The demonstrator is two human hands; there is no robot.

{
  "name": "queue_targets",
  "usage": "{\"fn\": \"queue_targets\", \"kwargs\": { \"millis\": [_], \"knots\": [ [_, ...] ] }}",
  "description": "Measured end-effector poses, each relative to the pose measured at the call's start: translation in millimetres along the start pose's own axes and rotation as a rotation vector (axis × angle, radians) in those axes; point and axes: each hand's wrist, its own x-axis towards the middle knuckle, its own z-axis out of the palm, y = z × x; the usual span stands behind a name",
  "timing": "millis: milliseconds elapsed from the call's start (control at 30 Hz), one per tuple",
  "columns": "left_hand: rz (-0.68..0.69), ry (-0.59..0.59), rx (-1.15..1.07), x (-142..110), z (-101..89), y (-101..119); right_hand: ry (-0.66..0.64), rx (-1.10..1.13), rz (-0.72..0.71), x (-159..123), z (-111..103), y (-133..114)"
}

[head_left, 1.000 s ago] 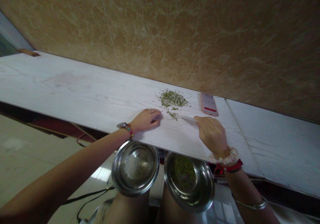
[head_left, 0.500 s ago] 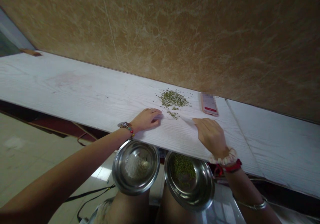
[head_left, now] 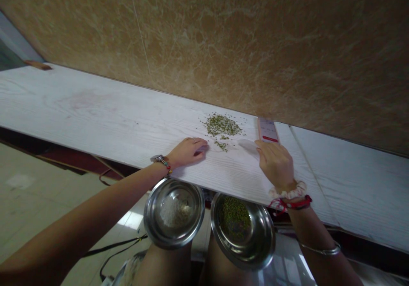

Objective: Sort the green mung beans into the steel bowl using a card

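Nearer the phone (head_left: 269, 129) now, the right hand (head_left: 277, 163) pinches a thin pale tool (head_left: 249, 145), the left hand (head_left: 188, 151) half-open, seemingly empty; green grains (head_left: 221, 125) remain outside the partly filled bowl (head_left: 263, 235).

The scattered small green beans (head_left: 223, 125) lie on the white wood-grained tabletop (head_left: 105, 107), left of the pink-edged phone (head_left: 268, 131) (near the brown marbled wall (head_left: 223, 43)). Before them, two round steel bowls (head_left: 174, 213) sit side by side below the tabletop's edge.
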Motion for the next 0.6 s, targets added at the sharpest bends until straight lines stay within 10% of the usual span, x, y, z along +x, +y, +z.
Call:
{"fn": "queue_targets", "kwargs": {
  "millis": [600],
  "knots": [
    [-0.026,-0.006,0.002,0.8,-0.8,1.4,-0.036,0.103,-0.041,5.4,-8.4,-2.9]
  ]
}}
